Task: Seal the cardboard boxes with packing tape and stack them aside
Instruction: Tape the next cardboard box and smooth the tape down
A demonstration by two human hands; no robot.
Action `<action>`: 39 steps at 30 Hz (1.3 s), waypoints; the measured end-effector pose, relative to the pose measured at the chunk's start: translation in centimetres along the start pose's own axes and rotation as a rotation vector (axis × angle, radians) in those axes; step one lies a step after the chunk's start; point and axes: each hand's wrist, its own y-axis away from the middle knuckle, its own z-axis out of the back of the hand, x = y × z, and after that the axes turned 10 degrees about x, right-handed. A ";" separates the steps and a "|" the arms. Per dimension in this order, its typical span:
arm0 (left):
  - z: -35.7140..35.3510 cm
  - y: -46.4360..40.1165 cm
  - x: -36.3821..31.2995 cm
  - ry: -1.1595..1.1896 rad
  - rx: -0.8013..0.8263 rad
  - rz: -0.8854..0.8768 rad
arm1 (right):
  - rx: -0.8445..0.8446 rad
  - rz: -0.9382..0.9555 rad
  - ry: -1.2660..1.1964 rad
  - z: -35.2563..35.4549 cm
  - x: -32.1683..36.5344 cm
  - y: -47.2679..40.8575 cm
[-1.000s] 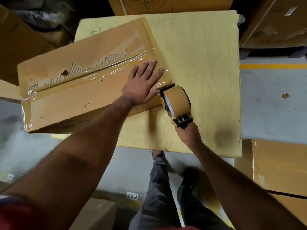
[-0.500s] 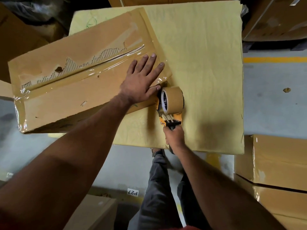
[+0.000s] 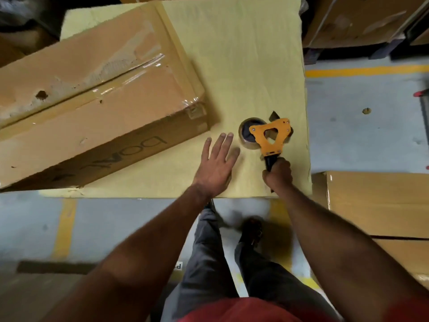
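A long brown cardboard box (image 3: pixel 97 89) lies on the yellow-covered table (image 3: pixel 243 54), its top seam covered with clear tape and torn paper. My right hand (image 3: pixel 277 173) grips the black handle of an orange tape dispenser (image 3: pixel 270 135), which lies on its side on the table with its brown tape roll. My left hand (image 3: pixel 217 163) hovers flat with fingers spread over the table, between the box's near corner and the dispenser, touching neither.
Stacked cardboard boxes (image 3: pixel 380 205) stand at the right beside the table. More boxes (image 3: pixel 362 19) sit at the back right. Grey floor with yellow lines (image 3: pixel 366 70) surrounds the table. My legs (image 3: pixel 209 263) are below the table's near edge.
My left hand has lifted off the box and moved right over the table. The dispenser has left the box end and now lies on its side to the right.
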 end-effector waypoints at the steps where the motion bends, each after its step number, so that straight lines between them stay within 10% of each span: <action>1: -0.1 0.1 -0.5 0.007 -0.003 0.013 | 0.013 0.001 0.056 0.6 -0.3 -0.1; 8: 4.3 -1.0 5.5 0.102 -0.307 0.450 | -0.331 0.079 -0.003 1.6 3.2 2.5; 13: 9.7 -4.3 11.4 0.090 -0.142 0.619 | -0.146 0.558 -0.335 -1.9 13.1 5.6; 28: 9.6 -5.7 14.6 0.080 0.003 0.443 | 0.113 0.517 -0.288 0.1 23.9 4.2; 33: 9.7 -5.7 14.6 0.110 0.015 0.445 | -0.269 0.676 -0.373 1.8 23.6 6.7; 39: 9.5 -5.8 14.7 0.134 -0.008 0.429 | 0.136 0.567 0.009 3.3 25.5 5.0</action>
